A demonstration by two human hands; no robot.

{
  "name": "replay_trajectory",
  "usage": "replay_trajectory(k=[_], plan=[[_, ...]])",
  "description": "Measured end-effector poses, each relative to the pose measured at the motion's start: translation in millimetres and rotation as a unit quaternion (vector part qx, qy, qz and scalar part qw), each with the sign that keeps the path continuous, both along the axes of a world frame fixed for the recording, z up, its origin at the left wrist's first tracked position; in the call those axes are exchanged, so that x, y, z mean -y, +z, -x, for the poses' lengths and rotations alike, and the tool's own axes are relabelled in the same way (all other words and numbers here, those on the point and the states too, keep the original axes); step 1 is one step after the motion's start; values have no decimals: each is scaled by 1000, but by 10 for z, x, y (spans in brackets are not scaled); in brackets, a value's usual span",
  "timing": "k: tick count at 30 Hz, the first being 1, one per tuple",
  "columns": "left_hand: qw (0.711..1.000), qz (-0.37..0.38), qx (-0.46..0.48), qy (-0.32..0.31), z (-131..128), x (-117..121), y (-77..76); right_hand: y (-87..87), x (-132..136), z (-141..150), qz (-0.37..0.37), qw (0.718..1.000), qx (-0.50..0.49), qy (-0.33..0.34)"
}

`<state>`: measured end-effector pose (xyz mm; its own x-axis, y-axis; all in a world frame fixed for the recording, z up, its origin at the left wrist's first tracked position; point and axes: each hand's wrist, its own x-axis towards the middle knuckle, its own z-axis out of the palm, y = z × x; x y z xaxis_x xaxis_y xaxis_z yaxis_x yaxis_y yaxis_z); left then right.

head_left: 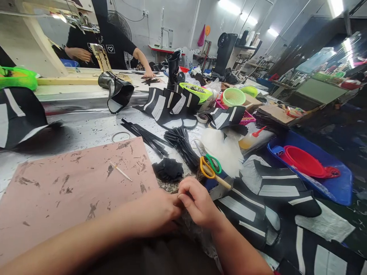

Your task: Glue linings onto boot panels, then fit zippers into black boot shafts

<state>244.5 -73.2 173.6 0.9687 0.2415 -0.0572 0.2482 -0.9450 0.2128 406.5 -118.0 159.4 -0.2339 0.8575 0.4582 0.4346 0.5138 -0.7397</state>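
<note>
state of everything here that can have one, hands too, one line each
Left hand, against the other; grip hidden
Right hand, fingers curled; anything held unclear
Scissors, lying down; blade opening unclear
White pen, lying on pink board
Red-tipped bottle, part-filled with yellowish liquid
Blue tub, holding red basin
Tall black boot, upright
Machine lamp, lit
Ceiling lights, lit

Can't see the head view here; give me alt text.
The person's left hand and right hand are together near a pink mat; anything between them is hidden. Just beyond lie green-and-orange-handled scissors and bundled black strips; across the table, a co-worker is behind a sewing machine.
</note>
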Motion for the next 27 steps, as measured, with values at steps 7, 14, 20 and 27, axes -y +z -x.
replay_trajectory(k=[7,14,20,27], plan=[[999,38,-32,-6,48,-58,63,-41,-13,-352,158,983,79,49],[998,46,-47,6,91,-59,45,-232,-691,-579,237,947,150,-155],[1000,10,-10,17,78,-202,-17,-396,-1566,-484,118,877,359,-296],[992,-90,-1,85,-345,-1080,-261,-510,-1786,-475,120,879,332,-320]])
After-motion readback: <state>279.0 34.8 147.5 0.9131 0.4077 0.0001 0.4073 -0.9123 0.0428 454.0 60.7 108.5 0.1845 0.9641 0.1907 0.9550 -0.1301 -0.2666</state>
